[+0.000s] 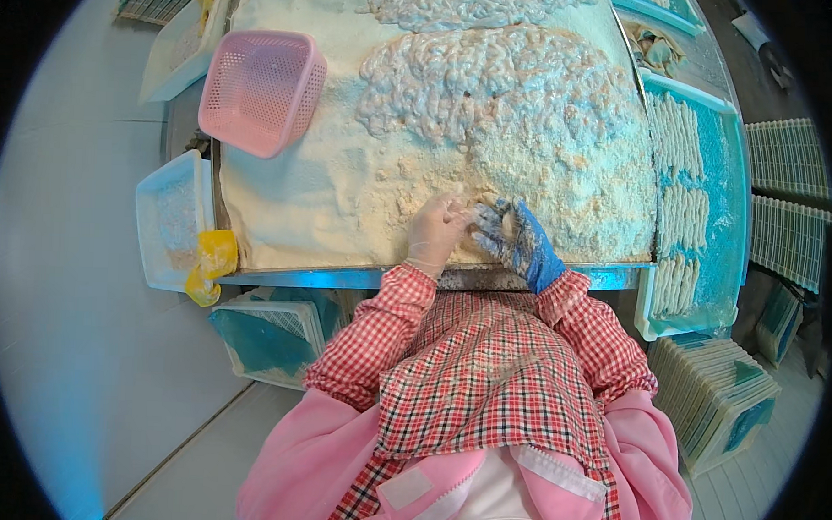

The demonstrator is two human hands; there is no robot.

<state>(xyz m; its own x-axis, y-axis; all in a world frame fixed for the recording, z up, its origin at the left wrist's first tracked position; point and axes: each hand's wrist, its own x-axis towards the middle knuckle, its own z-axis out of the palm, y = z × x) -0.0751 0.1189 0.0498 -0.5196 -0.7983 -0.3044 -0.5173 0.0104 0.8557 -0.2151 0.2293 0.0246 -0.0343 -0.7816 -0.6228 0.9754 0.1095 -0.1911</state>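
Note:
At the near edge of the crumb-covered table, my left hand (438,229) in a thin clear glove is closed, its fingertips drawn together. My right hand (526,245), in a blue glove dusted with crumbs, curls its fingers beside it. A pale crumbed bit shows among the blue fingers, too small to name; what the left fingers hold is hidden. Loose pale crumbs (574,206) lie around both hands. Beyond them spreads a heap of wet, pale raw strips (496,79). On the right, coated strips (681,217) lie in rows on a blue-lined tray (724,216).
A pink perforated basket (257,89) stands on the crumbs at the left. Beside the table are a white bin (175,219) and a yellow scoop-like thing (216,255). Stacked trays (713,399) stand low at right, another stack (267,337) low at left; slatted mats (788,241) lie far right.

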